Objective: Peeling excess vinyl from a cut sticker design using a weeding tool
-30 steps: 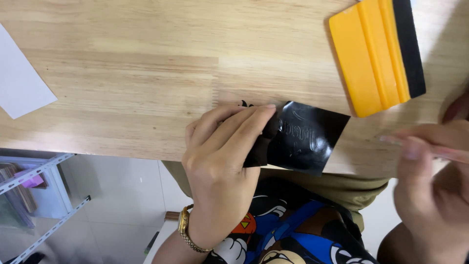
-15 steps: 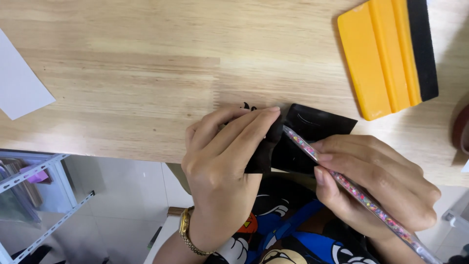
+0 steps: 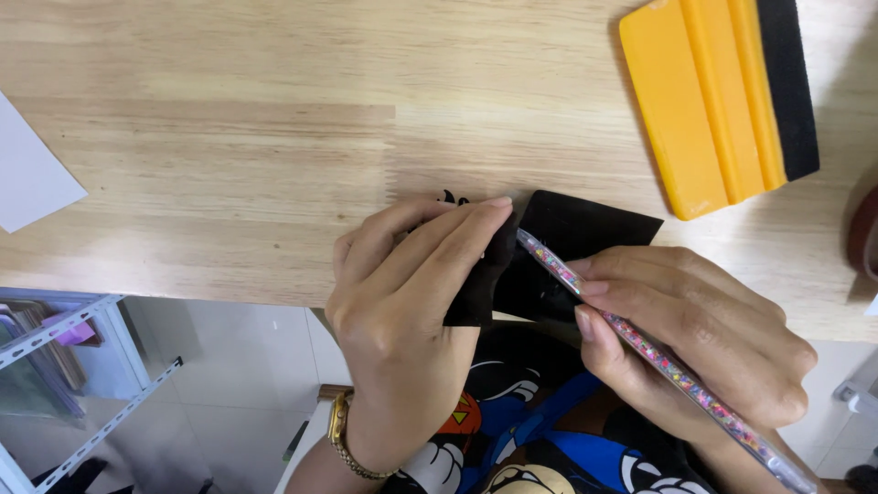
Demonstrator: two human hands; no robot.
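Black glossy vinyl sheet [image 3: 585, 229] sits at desk [image 3: 229, 165] near edge, pinned flat by left hand [image 3: 402, 311] fingers so it can't shift. Right hand [image 3: 695, 338] fingers grip a glitter-filled clear pen tool [image 3: 640, 343], tip on sheet. Yellow plastic squeegee [image 3: 713, 101] parked far-right.

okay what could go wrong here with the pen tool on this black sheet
The black sheet sits at the table edge, partly overhanging, so it could slip off. The pen tip works right beside the left hand fingertips, so a slip might poke them or tear the sheet.
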